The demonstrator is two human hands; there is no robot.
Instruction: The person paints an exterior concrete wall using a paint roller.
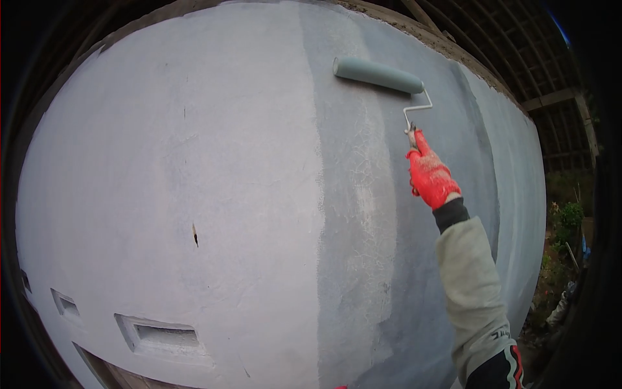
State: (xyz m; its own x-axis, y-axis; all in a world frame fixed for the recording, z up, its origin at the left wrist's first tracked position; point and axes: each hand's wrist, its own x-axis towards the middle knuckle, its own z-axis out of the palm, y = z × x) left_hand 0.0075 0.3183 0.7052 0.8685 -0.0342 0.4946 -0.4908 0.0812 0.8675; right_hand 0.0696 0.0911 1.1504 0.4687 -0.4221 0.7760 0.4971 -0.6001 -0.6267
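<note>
My right hand (431,174), in a red glove, is closed around the handle of a paint roller (379,74). The roller's grey-green sleeve lies against the upper part of the wall (246,162), tilted slightly down to the right, and a bent white wire frame joins it to the handle. Around it the wall surface is darker grey, with a cracked, paler vertical strip below. Left of a vertical edge the wall is pale whitish. Only a sliver of red shows at the bottom edge, possibly my left hand (341,387); its fingers are hidden.
Two recessed openings (165,336) (65,303) sit low on the left of the wall, above a wooden panel (110,373). A small dark hole (195,236) marks the pale part. Roof beams (551,99) run overhead at the right, with green plants (570,216) below.
</note>
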